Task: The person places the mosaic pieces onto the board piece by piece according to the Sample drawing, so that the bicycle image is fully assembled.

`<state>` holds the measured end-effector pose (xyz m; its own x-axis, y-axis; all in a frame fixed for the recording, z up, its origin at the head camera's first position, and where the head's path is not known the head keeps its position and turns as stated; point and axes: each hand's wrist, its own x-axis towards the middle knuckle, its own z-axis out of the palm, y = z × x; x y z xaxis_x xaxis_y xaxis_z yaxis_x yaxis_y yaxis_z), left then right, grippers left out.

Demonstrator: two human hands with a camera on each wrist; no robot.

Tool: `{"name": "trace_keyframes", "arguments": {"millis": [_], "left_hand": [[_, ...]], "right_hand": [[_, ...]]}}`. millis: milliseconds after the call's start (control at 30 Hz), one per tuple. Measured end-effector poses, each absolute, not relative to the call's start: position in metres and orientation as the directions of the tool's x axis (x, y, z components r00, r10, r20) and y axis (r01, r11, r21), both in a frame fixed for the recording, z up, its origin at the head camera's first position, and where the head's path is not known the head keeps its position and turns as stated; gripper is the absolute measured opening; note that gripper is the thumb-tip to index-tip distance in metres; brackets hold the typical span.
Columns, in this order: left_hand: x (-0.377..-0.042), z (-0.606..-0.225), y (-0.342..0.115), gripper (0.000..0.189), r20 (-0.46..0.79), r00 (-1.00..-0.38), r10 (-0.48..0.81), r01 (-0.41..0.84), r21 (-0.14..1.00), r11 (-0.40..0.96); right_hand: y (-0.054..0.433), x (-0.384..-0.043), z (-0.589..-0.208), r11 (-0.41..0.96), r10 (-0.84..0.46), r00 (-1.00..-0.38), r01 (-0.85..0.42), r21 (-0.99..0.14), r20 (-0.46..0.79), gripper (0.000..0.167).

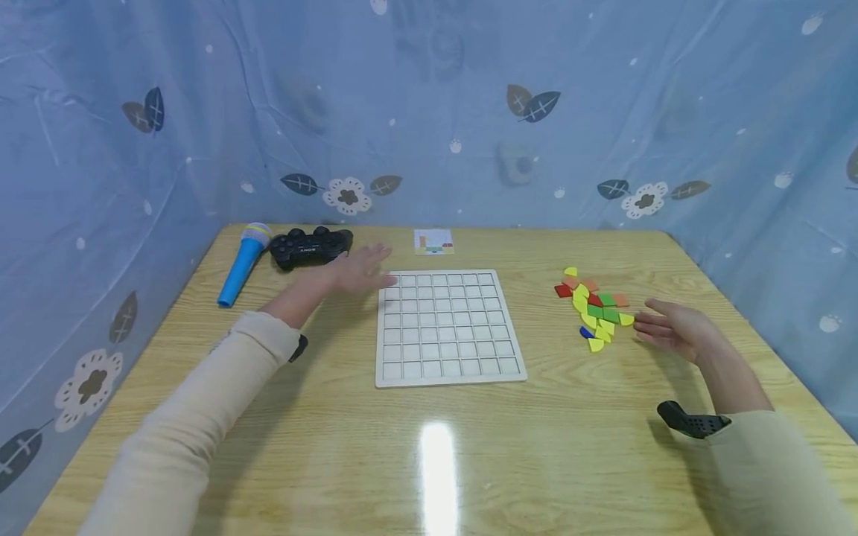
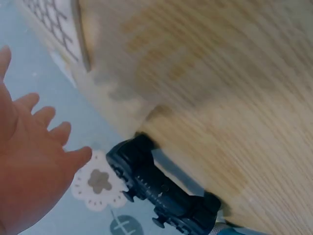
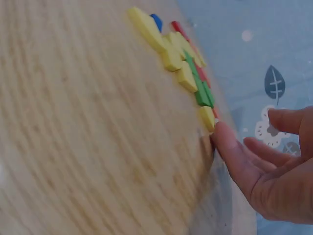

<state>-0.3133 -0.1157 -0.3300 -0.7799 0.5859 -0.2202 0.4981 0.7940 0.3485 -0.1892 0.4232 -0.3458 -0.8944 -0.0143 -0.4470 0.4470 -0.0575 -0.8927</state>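
Observation:
My left hand hovers with its fingers spread between a black game controller and a white square grid board. It holds nothing; in the left wrist view its fingers stand apart above the controller. On the right side of the table, a loose cluster of flat coloured pieces lies in yellow, green, red, orange and blue. My right hand is beside this cluster, fingers loosely extended. In the right wrist view a fingertip is right by a yellow piece; whether they touch I cannot tell.
A blue toy microphone lies left of the controller. Behind the board is a small printed card with coloured shapes. A blue patterned curtain borders the wooden table at the back and sides.

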Motion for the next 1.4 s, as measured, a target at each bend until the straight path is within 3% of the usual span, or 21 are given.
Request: {"name": "trace_keyframes", "arguments": {"millis": [167,367,800,1067,1400], "left_hand": [[-0.309,-0.342,-0.115,0.081,-0.281,-0.734,0.618,0.525,0.342,0.779],[-0.301,-0.349,-0.114,0.084,-0.339,-0.692,0.638,0.553,0.320,0.770],[-0.299,-0.354,-0.117,0.085,-0.375,-0.700,0.607,0.527,0.301,0.795],[-0.296,-0.355,-0.116,0.085,-0.375,-0.709,0.597,0.512,0.308,0.802],[-0.297,-0.357,-0.115,0.086,-0.362,-0.710,0.604,0.518,0.312,0.796]], "right_hand": [[0.419,-0.191,-0.352,-0.035,-0.004,-0.910,0.414,-0.910,-0.414,0.085],[0.417,-0.198,-0.354,0.108,0.009,-0.927,0.375,-0.921,-0.376,0.075],[0.405,-0.206,-0.359,0.413,0.096,-0.965,0.261,-0.872,-0.244,0.066],[0.399,-0.212,-0.365,0.597,0.178,-0.971,0.236,-0.767,-0.160,0.062],[0.404,-0.216,-0.371,0.692,0.150,-0.985,0.168,-0.702,-0.088,0.059]]}}
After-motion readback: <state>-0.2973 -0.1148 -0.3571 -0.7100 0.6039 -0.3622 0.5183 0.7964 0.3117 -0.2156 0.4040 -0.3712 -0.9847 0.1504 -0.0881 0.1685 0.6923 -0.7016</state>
